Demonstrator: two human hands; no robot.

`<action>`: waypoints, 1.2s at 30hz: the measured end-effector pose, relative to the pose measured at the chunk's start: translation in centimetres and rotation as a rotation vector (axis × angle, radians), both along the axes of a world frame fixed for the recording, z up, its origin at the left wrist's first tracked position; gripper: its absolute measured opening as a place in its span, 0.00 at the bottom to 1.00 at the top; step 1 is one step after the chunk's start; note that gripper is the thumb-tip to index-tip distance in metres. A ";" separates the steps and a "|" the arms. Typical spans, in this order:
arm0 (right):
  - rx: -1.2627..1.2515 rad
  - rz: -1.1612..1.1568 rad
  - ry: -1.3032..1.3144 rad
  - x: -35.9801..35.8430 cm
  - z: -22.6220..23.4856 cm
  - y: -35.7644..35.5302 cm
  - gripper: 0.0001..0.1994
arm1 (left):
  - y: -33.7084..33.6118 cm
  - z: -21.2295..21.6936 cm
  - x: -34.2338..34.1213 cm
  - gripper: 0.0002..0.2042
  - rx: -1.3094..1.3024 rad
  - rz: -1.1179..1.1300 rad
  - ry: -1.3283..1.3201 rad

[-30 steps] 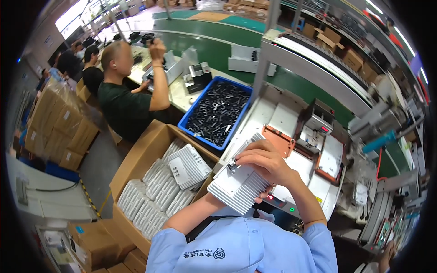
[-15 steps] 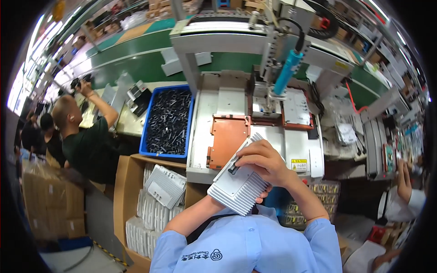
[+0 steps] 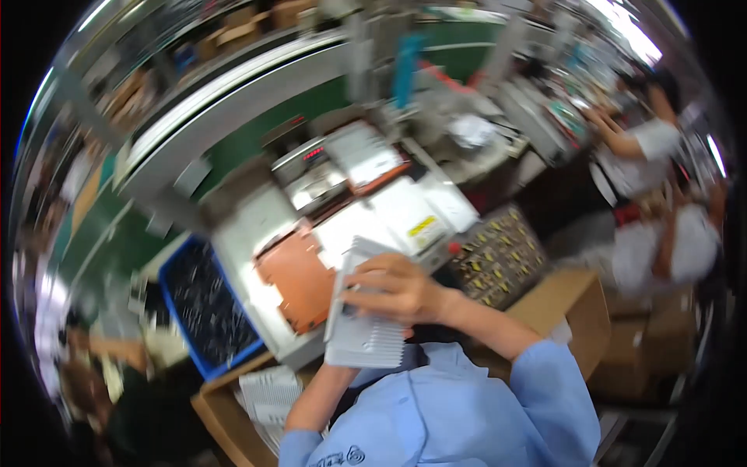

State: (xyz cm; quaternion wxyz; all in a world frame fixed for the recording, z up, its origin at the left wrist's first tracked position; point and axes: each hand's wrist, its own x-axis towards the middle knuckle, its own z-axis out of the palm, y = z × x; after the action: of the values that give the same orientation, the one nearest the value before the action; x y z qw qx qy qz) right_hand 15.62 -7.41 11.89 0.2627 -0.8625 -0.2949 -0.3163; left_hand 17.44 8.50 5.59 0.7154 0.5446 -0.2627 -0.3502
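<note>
A silver finned metal housing (image 3: 362,342) is held tilted in front of my chest. My left hand (image 3: 408,332) grips it from beneath and is mostly hidden by it; only fingertips show at its right edge. Bent over the top face is my right hand (image 3: 397,288), fingers closed together around a small black clip (image 3: 350,310) that is blurred and largely covered. Just beyond the housing lies an orange fixture plate (image 3: 299,276) on the white machine bed.
A blue bin (image 3: 253,342) of small black parts stands at the left. Below it, a cardboard box (image 3: 222,424) holds finned housings. A tray of yellow-and-dark parts (image 3: 498,257) sits right of the machine, near another open carton (image 3: 585,307). People work on both sides.
My view has swung right, so the machine and bin appear turned and shifted left, with motion blur. Both hands still hold the housing, which now stands more upright in the picture.
</note>
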 end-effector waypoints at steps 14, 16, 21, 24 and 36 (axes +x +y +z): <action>0.793 -0.481 0.195 -14.5 0.4 -1.3 0.32 | -13.4 -8.3 -0.3 0.22 0.008 -0.015 0.134; 1.012 -0.548 0.212 -16.8 -1.4 -2.8 0.30 | -16.0 -7.7 -2.3 0.19 0.027 0.059 0.052; 0.656 -0.768 -0.047 -22.6 -0.1 -6.0 0.29 | -22.9 -4.7 -8.5 0.19 -0.154 -0.124 0.087; 0.637 -0.908 -0.147 -24.1 -1.0 -6.4 0.29 | -26.3 -4.1 -12.0 0.20 -0.365 -0.182 0.165; 0.414 -1.229 -0.102 -35.2 -5.3 -13.9 0.30 | -27.4 3.0 -22.1 0.33 -0.116 -0.824 0.660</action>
State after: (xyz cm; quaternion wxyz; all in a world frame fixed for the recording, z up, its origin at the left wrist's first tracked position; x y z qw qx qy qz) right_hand -19.55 -21.34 6.55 0.1802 -0.7895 0.3070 -0.4999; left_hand -4.64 -18.93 8.56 0.5921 0.2165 -0.2347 -0.7399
